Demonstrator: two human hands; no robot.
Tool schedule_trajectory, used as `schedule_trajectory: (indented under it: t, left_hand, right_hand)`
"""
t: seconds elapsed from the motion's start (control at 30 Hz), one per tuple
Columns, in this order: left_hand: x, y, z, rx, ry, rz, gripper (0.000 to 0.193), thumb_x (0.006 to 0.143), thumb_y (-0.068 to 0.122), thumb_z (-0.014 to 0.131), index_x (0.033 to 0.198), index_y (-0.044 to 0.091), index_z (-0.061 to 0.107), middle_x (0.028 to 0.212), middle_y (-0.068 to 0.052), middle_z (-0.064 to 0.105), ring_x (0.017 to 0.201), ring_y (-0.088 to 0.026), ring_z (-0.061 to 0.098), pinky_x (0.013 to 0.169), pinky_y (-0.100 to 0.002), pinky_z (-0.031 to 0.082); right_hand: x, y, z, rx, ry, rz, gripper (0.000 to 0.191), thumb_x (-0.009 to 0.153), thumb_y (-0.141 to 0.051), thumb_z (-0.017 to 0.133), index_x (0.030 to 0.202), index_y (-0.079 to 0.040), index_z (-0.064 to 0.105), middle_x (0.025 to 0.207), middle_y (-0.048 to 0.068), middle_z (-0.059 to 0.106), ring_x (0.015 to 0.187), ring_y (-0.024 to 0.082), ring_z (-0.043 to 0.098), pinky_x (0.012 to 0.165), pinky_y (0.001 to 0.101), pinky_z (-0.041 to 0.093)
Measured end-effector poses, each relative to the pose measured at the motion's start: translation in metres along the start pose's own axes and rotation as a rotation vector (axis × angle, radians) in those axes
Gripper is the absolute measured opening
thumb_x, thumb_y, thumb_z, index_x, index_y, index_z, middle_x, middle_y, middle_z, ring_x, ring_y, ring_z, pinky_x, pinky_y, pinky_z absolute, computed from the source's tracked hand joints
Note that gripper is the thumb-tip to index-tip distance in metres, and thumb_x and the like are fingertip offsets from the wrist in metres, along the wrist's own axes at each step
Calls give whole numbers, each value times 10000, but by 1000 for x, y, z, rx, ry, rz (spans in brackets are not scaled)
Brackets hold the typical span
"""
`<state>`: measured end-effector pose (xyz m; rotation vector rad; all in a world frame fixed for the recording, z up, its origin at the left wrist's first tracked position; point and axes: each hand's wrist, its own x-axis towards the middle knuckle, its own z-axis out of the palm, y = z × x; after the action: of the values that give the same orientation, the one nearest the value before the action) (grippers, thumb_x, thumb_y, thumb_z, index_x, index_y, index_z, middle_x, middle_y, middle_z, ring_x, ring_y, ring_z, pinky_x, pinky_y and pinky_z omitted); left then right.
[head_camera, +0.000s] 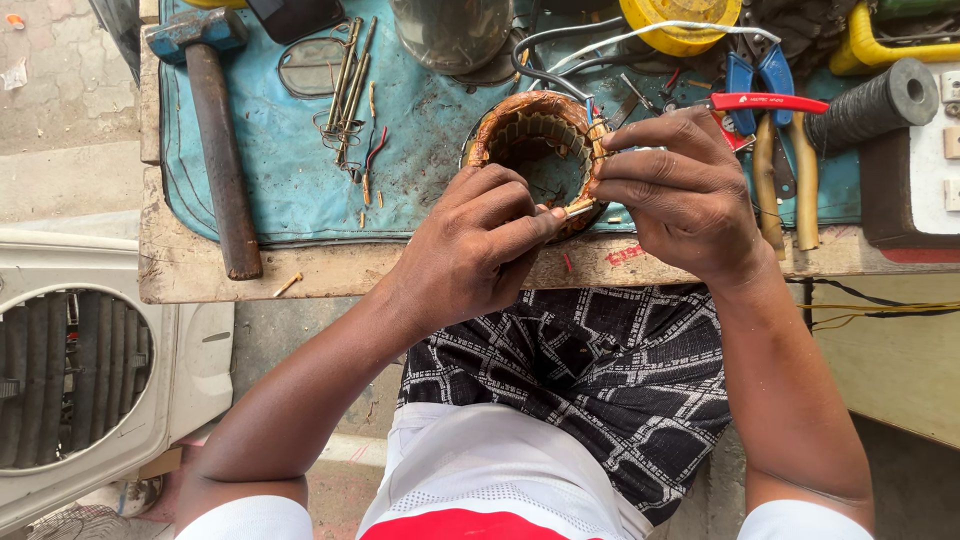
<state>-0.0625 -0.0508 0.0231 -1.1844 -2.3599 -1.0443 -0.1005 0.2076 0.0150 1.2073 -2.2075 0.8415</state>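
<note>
The left hand (470, 250) pinches its thumb and fingers together on a small pale strip or sleeve end (578, 208) at the near rim of a round copper-wound motor stator with slotted inner teeth (535, 135). The right hand (685, 190) is clamped on the stator's right side, fingers curled over the rim, holding the ring tilted with its open bore facing up toward the camera. The strip lies between the two hands, just beyond the left fingertips, its long axis running roughly left to right along the rim; the left hand is the nearer one. The stator rests at the front edge of the tabletop's blue mat (290, 170). Well to the left lies a heavy hammer with a rusty handle (220, 150); to the right, red-handled cutters (765, 102) and yellow-handled pliers (785, 180).
</note>
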Motion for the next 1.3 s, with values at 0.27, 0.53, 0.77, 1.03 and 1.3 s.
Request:
schedule_trajectory:
  t: [0.27,0.53,0.77,1.03,1.3]
  left_hand:
    - [1,0,0,3,0,-2,360,790,-30,774,1135,54,712,962,-89,604,1030,-299,609,923,-432,506]
    - [1,2,-2,1,-1,-3,356,813,-16,784,1153,62,711,954,-75,603,1036,-292,609,928,-430,505]
    - [1,2,-1,9,-8,-19,351,824,-14,784,1154,80,711,950,-71,606,1031,-288,617,920,-424,510]
    - [0,1,-2,24,-9,1,369,812,-6,781,1165,68,702,974,-85,601,1038,-293,612,942,-434,513]
    - [-4,-2,1,22,-6,2,368,830,-6,780,1181,70,702,1002,-86,605,1056,-290,611,935,-420,510]
  right_hand:
    - [-1,-5,-13,225,131,205,222,840,73,745,1040,-13,701,1149,123,668,1122,284,664,995,413,566]
    - [-25,-4,-7,138,141,226,195,958,80,758,1090,-61,735,1204,101,675,1071,216,691,876,309,574]
    - [-28,-9,8,101,237,237,137,987,68,786,1067,-24,722,1115,105,683,1045,215,702,821,312,591]
    - [-26,-30,24,-106,253,128,102,985,-124,804,1043,-49,766,1125,62,741,1154,270,662,1022,453,458]
    - [-17,-27,23,-73,91,123,216,993,-324,761,1117,-160,828,1203,-23,781,1277,247,590,1084,440,284]
